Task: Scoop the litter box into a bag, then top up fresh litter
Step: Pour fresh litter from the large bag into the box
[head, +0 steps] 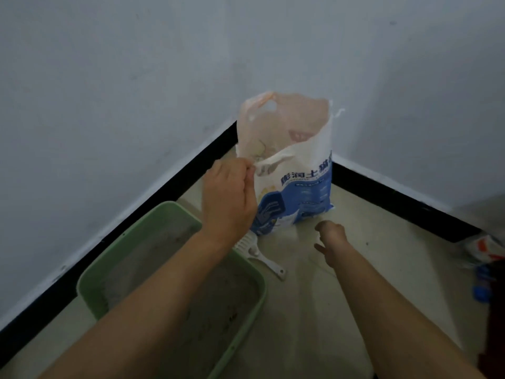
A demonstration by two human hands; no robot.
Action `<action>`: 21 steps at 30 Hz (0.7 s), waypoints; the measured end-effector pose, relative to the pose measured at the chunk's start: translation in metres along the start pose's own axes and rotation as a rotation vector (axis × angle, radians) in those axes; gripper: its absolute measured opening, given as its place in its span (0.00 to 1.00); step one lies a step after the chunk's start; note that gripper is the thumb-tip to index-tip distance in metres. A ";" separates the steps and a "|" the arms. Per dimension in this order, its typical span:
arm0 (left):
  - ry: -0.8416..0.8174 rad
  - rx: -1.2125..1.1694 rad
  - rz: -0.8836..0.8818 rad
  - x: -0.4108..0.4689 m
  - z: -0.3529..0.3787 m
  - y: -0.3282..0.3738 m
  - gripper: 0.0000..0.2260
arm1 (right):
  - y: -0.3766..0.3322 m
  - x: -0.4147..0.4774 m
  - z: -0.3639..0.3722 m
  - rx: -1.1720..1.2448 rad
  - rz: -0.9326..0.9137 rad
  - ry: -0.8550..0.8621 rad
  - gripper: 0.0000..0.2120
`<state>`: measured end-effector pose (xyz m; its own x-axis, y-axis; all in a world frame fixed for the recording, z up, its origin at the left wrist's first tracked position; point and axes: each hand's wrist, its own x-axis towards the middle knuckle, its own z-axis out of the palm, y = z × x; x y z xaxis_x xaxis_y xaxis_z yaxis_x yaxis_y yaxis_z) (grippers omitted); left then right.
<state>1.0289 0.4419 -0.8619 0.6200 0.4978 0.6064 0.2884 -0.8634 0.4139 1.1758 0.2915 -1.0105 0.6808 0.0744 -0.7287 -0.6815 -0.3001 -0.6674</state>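
A white and blue litter bag (297,187) stands upright in the room corner, its top open. My left hand (229,198) pinches the bag's near left edge by the handle cut-out. Below and in front of the bag, my right hand (329,242) hovers over the floor with fingers loosely apart and nothing in it. A pale green litter box (243,321) with grey litter lies on the floor at the lower left, partly under my left forearm. A white scoop (262,255) lies on the floor between the box and the bag.
Two white walls with black skirting (164,192) meet behind the bag. A crumpled white and orange bag (483,248) and a blue object (482,291) lie at the right edge. Bare beige floor (382,255) stretches to the right of my right arm.
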 end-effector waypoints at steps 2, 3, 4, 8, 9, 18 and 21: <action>-0.028 0.091 0.043 -0.006 -0.006 -0.003 0.07 | 0.013 0.006 0.012 0.023 -0.010 -0.061 0.27; -0.046 0.176 0.058 -0.004 -0.008 -0.006 0.08 | 0.017 0.010 0.018 0.044 -0.031 -0.083 0.28; -0.058 0.267 0.069 0.001 -0.009 -0.008 0.09 | 0.020 0.013 0.025 0.070 -0.049 -0.098 0.28; -0.202 0.433 0.123 0.025 -0.005 -0.001 0.10 | 0.023 0.013 0.045 0.126 -0.120 -0.203 0.23; -0.281 0.441 0.142 0.029 -0.003 0.005 0.16 | 0.023 0.012 0.049 0.121 -0.138 -0.226 0.22; -0.438 0.421 0.185 0.041 0.051 0.066 0.25 | 0.032 0.026 0.031 0.016 -0.130 -0.299 0.27; -0.456 0.291 0.120 0.052 0.062 0.072 0.18 | 0.038 0.030 0.019 0.032 -0.086 -0.296 0.24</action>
<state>1.1271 0.4006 -0.8426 0.8954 0.3642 0.2562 0.3455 -0.9312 0.1163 1.1649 0.3006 -1.0607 0.6313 0.3737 -0.6795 -0.6366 -0.2508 -0.7293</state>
